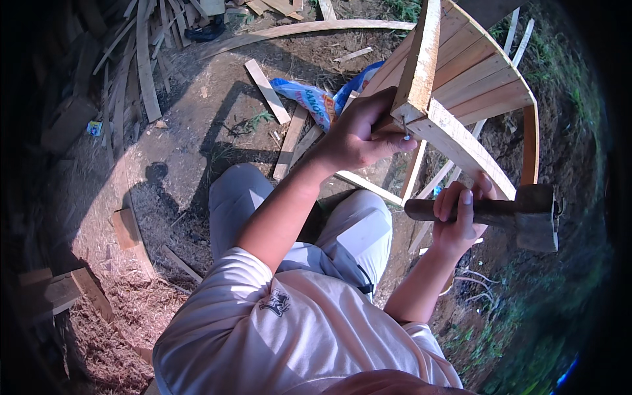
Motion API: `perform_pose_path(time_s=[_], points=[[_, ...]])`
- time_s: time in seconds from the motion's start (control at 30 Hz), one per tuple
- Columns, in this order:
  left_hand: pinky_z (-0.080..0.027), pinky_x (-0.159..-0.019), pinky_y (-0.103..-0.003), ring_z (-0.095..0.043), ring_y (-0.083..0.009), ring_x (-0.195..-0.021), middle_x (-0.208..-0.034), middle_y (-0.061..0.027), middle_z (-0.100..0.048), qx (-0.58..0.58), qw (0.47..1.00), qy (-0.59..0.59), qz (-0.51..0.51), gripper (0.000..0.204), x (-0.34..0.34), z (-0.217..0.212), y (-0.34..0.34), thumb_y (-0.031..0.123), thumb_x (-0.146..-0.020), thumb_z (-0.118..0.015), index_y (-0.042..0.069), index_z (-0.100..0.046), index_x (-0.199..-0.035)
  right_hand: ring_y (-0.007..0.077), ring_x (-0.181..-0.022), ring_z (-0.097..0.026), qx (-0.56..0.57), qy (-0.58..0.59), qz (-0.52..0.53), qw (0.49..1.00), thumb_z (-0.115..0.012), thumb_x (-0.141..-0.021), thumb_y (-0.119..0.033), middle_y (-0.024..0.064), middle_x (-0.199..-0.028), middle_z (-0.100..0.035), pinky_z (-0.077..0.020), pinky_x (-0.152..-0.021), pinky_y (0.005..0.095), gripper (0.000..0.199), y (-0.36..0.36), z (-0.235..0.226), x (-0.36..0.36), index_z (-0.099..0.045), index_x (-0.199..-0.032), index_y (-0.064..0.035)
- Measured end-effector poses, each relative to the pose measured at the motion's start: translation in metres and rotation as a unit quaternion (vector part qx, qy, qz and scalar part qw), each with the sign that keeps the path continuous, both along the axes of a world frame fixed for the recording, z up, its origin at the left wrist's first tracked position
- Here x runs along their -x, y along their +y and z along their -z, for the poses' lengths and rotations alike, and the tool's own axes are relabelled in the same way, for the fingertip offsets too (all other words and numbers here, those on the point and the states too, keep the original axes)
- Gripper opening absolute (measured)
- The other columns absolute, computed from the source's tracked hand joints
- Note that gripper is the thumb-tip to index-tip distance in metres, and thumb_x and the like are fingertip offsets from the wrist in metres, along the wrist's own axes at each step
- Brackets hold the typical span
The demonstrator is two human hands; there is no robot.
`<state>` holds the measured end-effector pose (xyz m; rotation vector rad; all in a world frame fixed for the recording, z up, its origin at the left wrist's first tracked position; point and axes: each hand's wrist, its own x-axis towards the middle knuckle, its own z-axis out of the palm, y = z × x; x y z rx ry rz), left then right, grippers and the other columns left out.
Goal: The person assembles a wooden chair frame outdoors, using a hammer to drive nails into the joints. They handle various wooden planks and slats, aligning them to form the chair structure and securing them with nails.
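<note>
My left hand (368, 135) is closed around the corner of a wooden frame, where an upright post (421, 59) meets a slanting board (461, 141). Its thumb lies beside a small pale tip that I cannot make out. Light slats (474, 72), set side by side in a fan, form a panel behind that corner. In my right hand (461, 210) is a hatchet (536, 217), held by its dark wooden handle near the middle. The broad head points right, with a bright edge. The right fingertips reach up to the slanting board's lower end, seemingly touching it.
Offcuts and long strips (145, 66) are heaped at the far left. A blue and white plastic bag (306, 95) lies beyond my knees among loose boards (266, 92). Wood shavings (145, 309) cover the ground at the near left; grass (566, 79) grows at the right.
</note>
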<state>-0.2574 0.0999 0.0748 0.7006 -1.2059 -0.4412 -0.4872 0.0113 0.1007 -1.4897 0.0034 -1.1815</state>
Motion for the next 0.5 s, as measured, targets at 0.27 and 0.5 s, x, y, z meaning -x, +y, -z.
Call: perform_pose_path(time_s=[0.27,0.5], points=[[-0.042,-0.105,-0.034,-0.056,-0.0178,-0.118,-0.127,-0.0104,-0.063,-0.012,0.998,-0.019,-0.062,0.062,-0.005,-0.004,0.005,0.024,-0.092,-0.081,-0.001,-0.054,-0.141,0.0105,-0.055,-0.043,0.014,-0.002,-0.006,1.000,-0.060,-0.103,-0.003,0.0046,-0.111,-0.053,-0.0371,-0.045,0.0264,0.039,-0.004,0.002,0.004,-0.059,-0.142,-0.0065],[-0.042,-0.076,-0.027,-0.047,-0.0103,-0.083,-0.088,-0.0011,-0.054,0.057,0.997,0.020,-0.046,0.038,0.006,-0.013,-0.004,0.023,-0.091,-0.083,0.000,-0.059,-0.110,0.0105,-0.055,-0.043,-0.005,-0.011,-0.006,1.000,-0.060,-0.102,-0.001,0.0022,-0.109,-0.052,-0.0372,-0.046,0.0269,0.039,-0.005,0.002,0.009,-0.060,-0.141,-0.0068]])
